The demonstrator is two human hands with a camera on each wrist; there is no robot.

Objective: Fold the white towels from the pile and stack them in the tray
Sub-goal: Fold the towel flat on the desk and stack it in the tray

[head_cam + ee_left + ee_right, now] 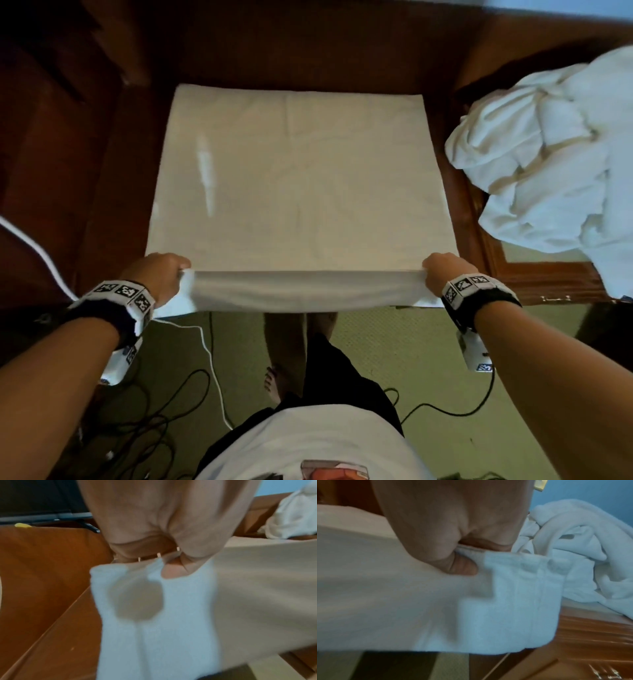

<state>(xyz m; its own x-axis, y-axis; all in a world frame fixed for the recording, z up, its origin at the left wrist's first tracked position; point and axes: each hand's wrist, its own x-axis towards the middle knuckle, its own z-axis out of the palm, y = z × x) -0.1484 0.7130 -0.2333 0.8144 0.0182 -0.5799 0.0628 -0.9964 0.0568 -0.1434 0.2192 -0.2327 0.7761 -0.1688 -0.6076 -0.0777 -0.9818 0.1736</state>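
A white towel [301, 185] lies spread flat on the dark wooden table [113, 171], its near edge lifted off the table's front. My left hand [164, 274] pinches the near left corner, and my right hand [442, 274] pinches the near right corner. Between them the raised edge runs taut. In the left wrist view the left hand [171, 566] has its thumb and curled fingers clamped on the towel [171, 615]. The right wrist view shows my right hand [458, 563] gripping the towel [402, 588] the same way. A crumpled pile of white towels [555, 164] sits at the right.
The pile rests on a wooden tray [534, 277] at the table's right end. Black and white cables [205, 342] trail over the green carpet [394, 349] by my bare feet. A dark wooden ledge [61, 68] rises at the far left.
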